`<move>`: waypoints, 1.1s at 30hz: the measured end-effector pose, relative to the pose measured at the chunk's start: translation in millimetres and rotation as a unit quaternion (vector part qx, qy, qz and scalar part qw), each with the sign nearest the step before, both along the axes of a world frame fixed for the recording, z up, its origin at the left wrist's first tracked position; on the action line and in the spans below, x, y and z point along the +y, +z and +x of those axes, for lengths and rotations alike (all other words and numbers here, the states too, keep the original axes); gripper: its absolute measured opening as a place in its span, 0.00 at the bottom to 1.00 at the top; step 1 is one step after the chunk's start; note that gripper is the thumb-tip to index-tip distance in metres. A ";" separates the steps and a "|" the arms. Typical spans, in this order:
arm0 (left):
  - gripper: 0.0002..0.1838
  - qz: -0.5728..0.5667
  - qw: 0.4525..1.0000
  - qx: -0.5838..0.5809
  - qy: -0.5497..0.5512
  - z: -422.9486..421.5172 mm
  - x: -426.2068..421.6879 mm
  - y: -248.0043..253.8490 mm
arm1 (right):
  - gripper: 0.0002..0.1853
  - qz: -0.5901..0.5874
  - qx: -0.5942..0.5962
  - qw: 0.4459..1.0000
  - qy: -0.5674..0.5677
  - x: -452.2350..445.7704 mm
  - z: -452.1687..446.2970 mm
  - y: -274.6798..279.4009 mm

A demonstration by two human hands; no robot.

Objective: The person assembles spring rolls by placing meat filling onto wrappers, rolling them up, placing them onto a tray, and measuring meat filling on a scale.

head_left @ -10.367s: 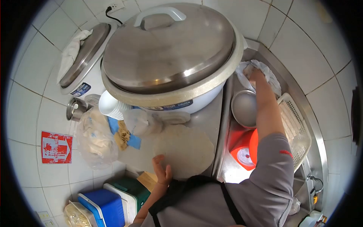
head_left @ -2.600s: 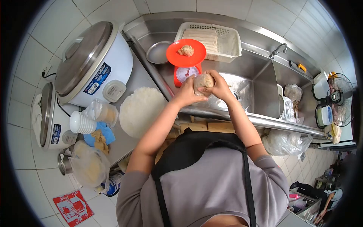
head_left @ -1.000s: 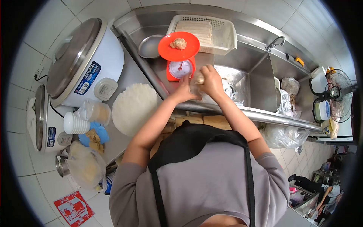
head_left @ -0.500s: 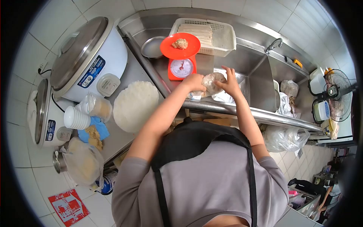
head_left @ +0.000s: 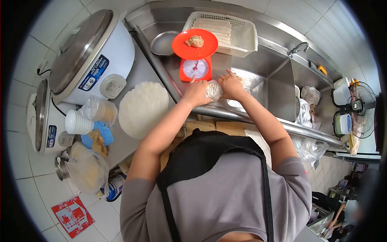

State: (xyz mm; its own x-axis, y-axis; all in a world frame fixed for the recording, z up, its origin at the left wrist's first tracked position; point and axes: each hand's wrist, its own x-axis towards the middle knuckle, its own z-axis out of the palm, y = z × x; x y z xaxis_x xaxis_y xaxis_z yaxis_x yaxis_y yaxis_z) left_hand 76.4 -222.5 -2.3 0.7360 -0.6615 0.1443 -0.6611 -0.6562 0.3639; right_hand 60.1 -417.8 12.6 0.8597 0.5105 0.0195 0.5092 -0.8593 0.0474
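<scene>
Tiled wall (head_left: 291,14) behind s/s sink (head_left: 278,94); clear bag (head_left: 214,90) nr scale (head_left: 196,69).

One wide fisheye camera, worn on the head, looks forward and steeply down from close above the grey short-sleeved shirt (head_left: 234,189) and black cloth apron (head_left: 201,155). The bare left hand (head_left: 196,92) and bare right hand (head_left: 232,86) fall near mid-view, with the rectangular stainless-steel sink (head_left: 279,94) beyond; the curved picture darkens toward both side edges.

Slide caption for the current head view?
Left hand and right hand at a plastic bag, near a red scale bearing a lump of food.
</scene>
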 end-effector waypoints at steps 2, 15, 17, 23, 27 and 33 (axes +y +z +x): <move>0.27 -0.003 1.000 0.006 0.003 1.8 -1.4 0.8 | 0.27 -0.004 0.004 1.000 -0.005 2.8 2.0 -1.6; 0.48 -0.033 0.983 0.174 -0.040 15.6 17.0 2.1 | 0.46 0.132 0.101 0.986 -0.015 -6.6 -4.8 8.7; 0.44 -0.007 0.973 0.228 -0.023 13.4 15.4 8.6 | 0.47 0.104 0.188 0.975 -0.052 1.8 8.0 8.0; 0.29 -0.010 0.992 0.129 0.012 9.9 8.0 3.2 | 0.31 0.123 0.208 0.969 -0.055 10.3 22.8 1.8; 0.27 0.022 0.991 0.128 0.037 15.4 1.5 7.0 | 0.25 0.124 0.202 0.969 -0.075 18.2 27.1 6.7; 0.32 0.027 0.987 0.155 0.024 21.7 -3.0 2.4 | 0.27 0.148 0.211 0.964 -0.070 12.1 29.4 1.2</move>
